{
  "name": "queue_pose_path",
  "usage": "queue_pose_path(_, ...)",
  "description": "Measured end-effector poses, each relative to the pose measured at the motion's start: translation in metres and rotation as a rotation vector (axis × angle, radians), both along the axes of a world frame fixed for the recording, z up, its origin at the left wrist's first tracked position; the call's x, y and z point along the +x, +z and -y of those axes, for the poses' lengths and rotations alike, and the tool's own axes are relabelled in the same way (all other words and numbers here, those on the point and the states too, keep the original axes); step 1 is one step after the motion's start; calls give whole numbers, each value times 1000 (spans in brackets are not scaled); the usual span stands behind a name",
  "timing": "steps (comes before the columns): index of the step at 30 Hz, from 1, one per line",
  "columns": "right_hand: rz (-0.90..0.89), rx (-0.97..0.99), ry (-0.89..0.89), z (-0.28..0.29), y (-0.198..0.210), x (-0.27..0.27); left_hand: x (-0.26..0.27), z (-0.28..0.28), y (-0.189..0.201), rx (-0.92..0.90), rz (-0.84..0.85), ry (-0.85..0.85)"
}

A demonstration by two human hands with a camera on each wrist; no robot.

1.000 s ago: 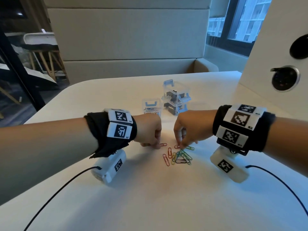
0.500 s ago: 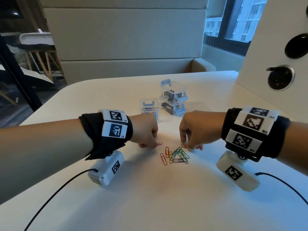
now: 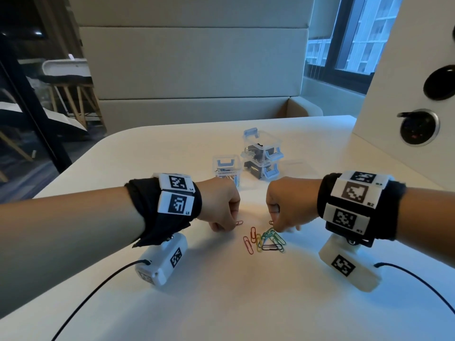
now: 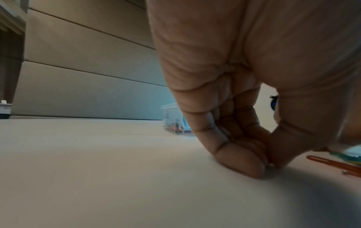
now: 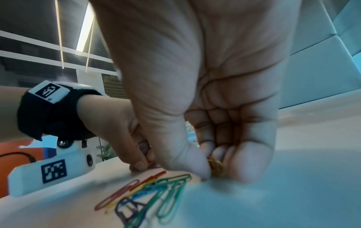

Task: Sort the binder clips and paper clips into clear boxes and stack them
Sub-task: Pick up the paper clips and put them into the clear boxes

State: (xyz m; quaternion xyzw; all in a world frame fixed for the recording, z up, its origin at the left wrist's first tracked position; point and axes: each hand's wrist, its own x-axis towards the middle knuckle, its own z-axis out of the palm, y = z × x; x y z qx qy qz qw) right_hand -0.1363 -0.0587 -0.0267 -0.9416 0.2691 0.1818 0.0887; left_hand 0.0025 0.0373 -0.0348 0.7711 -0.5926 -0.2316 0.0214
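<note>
Since a second ago the right hand [image 3: 283, 205] has drawn rightward off the paper clips [image 3: 267, 241], pinching several. The left hand [image 3: 219, 205] pinches a red clip [image 3: 238, 223] against the table [image 3: 221, 303], gathering for the near clear box [image 3: 226, 168].

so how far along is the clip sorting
Done: two clear boxes of binder clips sit stacked, and a third box holds paper clips. In hand: the left hand and right hand each pinch a paper clip off the table. Left: the loose paper clips, then stacking the third box.
</note>
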Motion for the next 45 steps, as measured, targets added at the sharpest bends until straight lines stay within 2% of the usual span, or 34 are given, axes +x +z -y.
queue_pose_path(3,45,-3,5,1,6,10,2,-1,-1,-17,-8,-7)
queue_pose_path(8,479,-83,-26,11,33,54,8,-3,-3,-16,-85,-5)
queue_pose_path(12,633,-106,-69,15,44,87,8,-4,-1,-57,-63,-51)
queue_pose_path(16,642,-123,-92,17,43,98,1,-7,4,-185,10,-194)
queue_pose_path(20,574,-128,-53,15,38,91,-9,-11,3,-170,-14,-332)
queue_pose_path(23,540,-107,-25,13,36,82,-16,-13,-4,-153,65,-395)
queue_pose_path(30,430,-95,64,18,27,78,-21,-21,-5,-123,59,-387)
queue_pose_path(34,389,-121,91,19,24,78,-24,-25,-4,-145,146,-417)
queue_pose_path(39,405,-73,83,19,20,75,-17,-25,3,-210,157,-331)
queue_pose_path(45,410,90,42,22,22,57,38,3,38,-440,120,131)
